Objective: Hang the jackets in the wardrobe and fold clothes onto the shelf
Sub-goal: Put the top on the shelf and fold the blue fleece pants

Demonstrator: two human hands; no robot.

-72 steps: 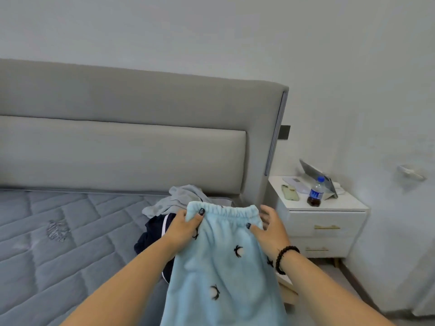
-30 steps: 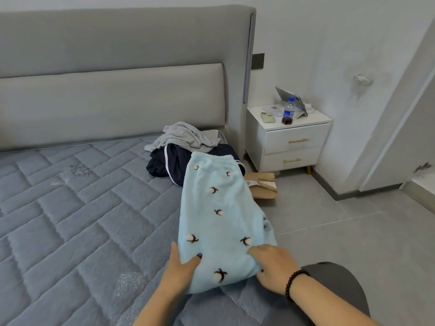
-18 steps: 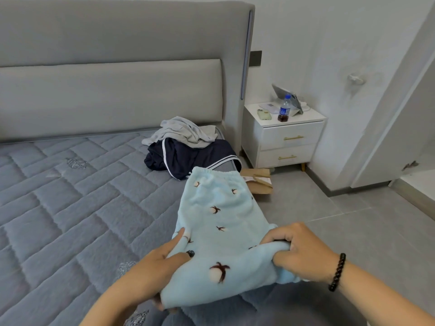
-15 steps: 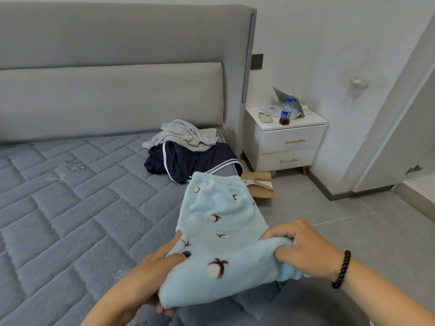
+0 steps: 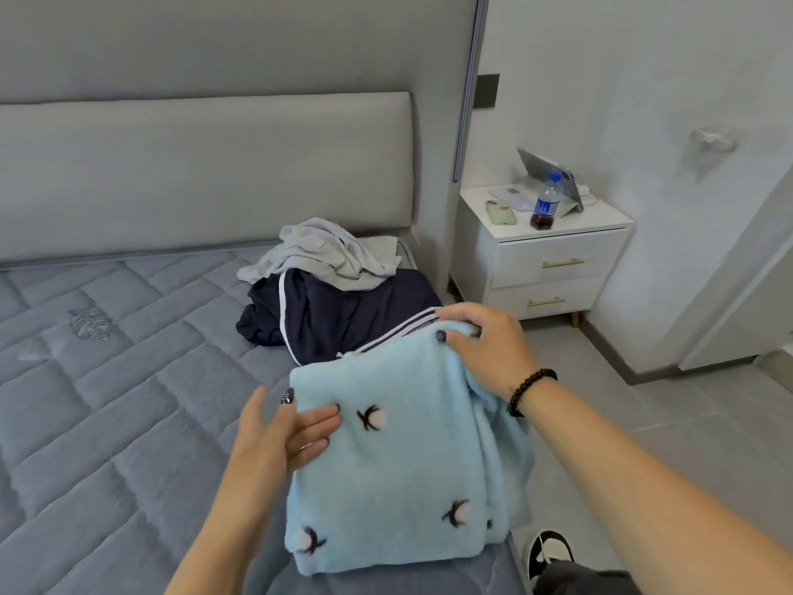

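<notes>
Blue pants (image 5: 403,461) folded over at bed (image 5: 107,423) edge, six o'clock. Our right hand (image 5: 480,350) pinches the far corner; left hand (image 5: 279,435) flat, pressing the side. We should square edges, smooth. Dark pile (image 5: 334,315) at twelve.

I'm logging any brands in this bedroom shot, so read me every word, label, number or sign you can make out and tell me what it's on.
No text here can be read.
bottle on the nightstand: blue label with white marks, too blurred to read.
paper on the nightstand: a small dark patch, too small to read.
mattress: stitched leaf emblem, no letters legible.
light blue garment: only a cotton-sprig pattern, no writing.
</notes>
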